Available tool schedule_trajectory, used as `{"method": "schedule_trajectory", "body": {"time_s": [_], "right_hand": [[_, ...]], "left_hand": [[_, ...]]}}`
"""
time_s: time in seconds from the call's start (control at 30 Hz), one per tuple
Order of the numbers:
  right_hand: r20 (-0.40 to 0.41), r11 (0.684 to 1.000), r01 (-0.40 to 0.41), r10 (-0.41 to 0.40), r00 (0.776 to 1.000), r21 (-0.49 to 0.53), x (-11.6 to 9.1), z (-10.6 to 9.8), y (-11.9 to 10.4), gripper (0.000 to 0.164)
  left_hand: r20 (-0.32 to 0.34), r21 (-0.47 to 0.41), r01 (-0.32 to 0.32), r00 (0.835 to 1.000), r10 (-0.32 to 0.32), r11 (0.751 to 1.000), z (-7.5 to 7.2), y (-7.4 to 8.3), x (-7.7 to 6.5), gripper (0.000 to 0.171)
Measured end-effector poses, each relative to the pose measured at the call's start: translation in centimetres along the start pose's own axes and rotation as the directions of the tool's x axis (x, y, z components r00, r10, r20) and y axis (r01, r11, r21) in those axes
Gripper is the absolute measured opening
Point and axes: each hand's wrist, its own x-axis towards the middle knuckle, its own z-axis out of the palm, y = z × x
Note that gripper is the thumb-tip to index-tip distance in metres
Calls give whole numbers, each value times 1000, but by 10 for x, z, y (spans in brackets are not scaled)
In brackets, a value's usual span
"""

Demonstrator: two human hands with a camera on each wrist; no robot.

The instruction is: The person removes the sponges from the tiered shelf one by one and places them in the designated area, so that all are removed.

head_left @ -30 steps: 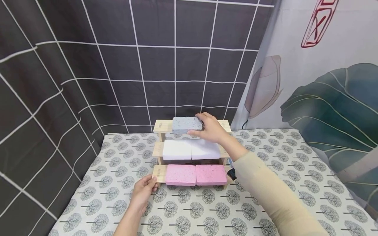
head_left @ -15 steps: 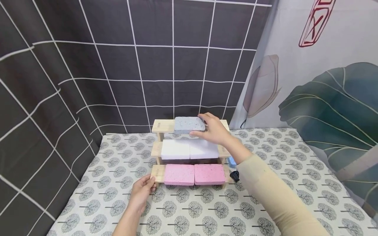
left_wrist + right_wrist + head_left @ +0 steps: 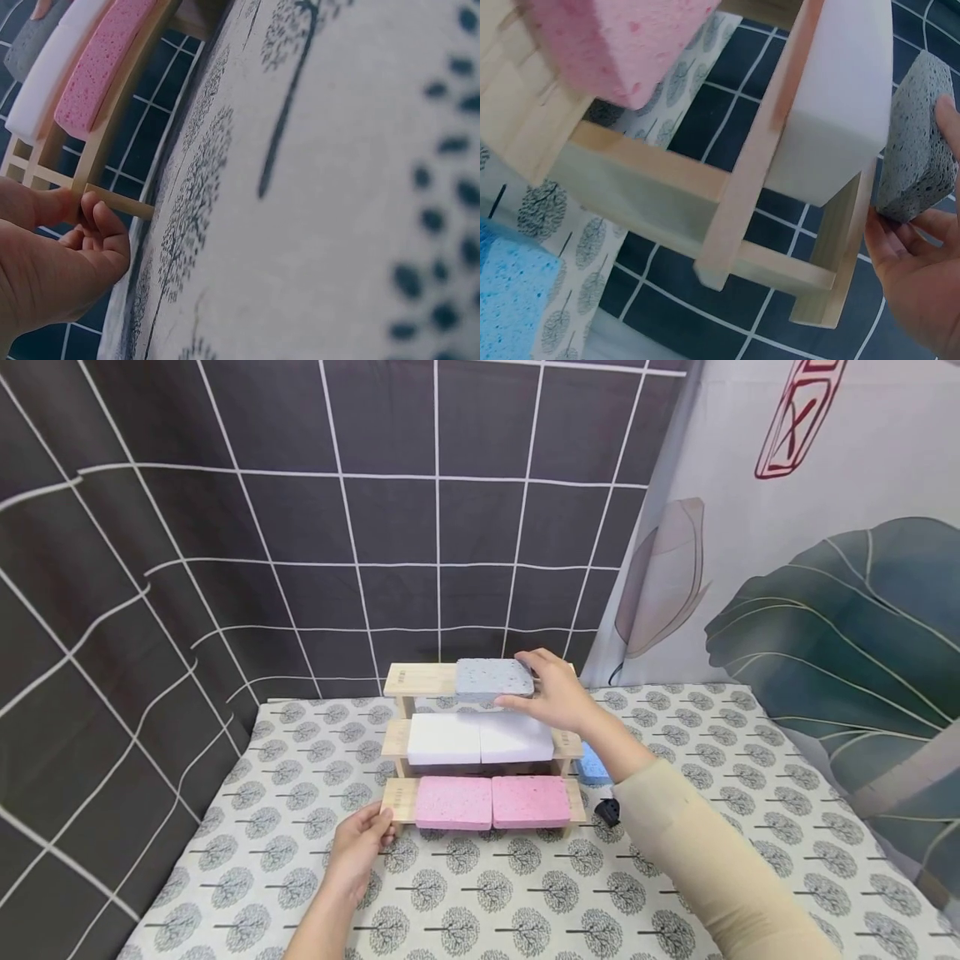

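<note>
A three-tier wooden stand [image 3: 426,680] rises on the patterned cloth. On its top tier my right hand [image 3: 557,693] grips a grey-blue sponge [image 3: 491,678] by the right end, thumb at the front and fingers behind. The right wrist view shows this speckled sponge [image 3: 916,142] between thumb and fingers at the top board. Two white sponge blocks [image 3: 444,739] lie side by side on the middle tier, two pink sponges [image 3: 454,802] on the lowest. My left hand [image 3: 360,847] pinches the left end of the lowest board; in the left wrist view thumb and curled fingers [image 3: 105,225] meet there.
A blue sponge [image 3: 592,766] lies on the cloth right of the stand, partly behind my right forearm. Near it is a small black object [image 3: 608,811]. A dark grid-patterned curtain [image 3: 390,518] hangs close behind; a leaf-printed white curtain [image 3: 750,527] hangs at the right.
My right hand has slid the grey-blue sponge to the right along the top tier. More of the blue sponge now shows beside the stand. My left hand keeps its hold on the lowest board.
</note>
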Motion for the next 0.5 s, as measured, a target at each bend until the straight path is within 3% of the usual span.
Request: {"method": "schedule_trajectory", "body": {"time_s": [0.5], "right_hand": [[-20, 998, -57, 57, 998, -1, -12, -12, 16, 83]], "left_hand": [[0, 2, 1, 1000, -1, 1000, -1, -2, 1, 45]]}}
